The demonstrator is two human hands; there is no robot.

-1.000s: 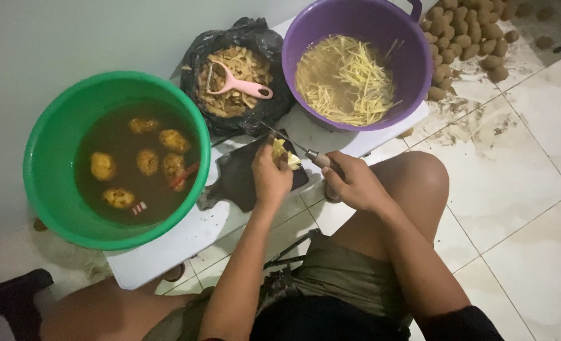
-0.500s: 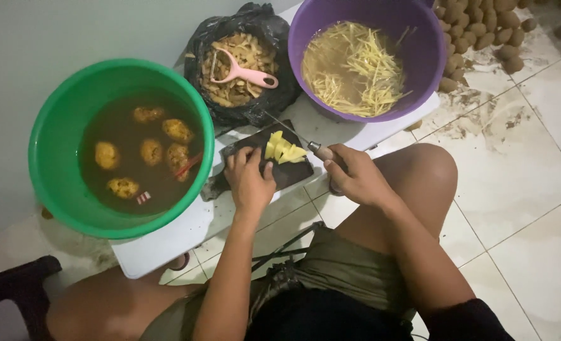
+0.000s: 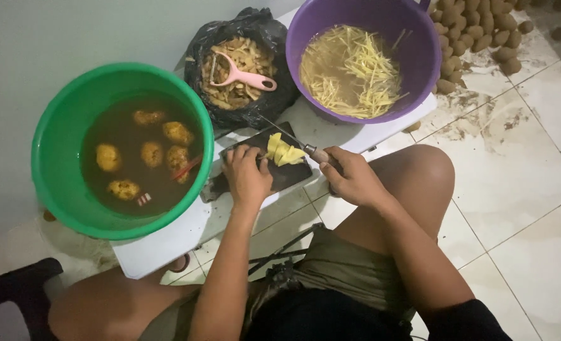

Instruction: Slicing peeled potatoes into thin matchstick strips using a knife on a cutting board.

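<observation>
We've got our left hand (image 3: 245, 173) flat on the dark cutting board (image 3: 286, 177), fingers loosely spread, steadying the stack of yellow potato slices (image 3: 282, 150) just beside the fingertips. Our right hand (image 3: 353, 180) is wrapped tight round the knife (image 3: 293, 140), blade angled over the slices. Green basin (image 3: 59, 189) with peeled potatoes sits left, purple basin (image 3: 419, 69) of strips up top, pink peeler (image 3: 242, 74) on the peel bag between them

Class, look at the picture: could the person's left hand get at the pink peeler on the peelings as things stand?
Probably yes. The left hand rests on the dark board, and the peeler lies on top of the peelings in the black bag just beyond it. Nothing covers the peeler; only the potato slices lie nearby.
</observation>
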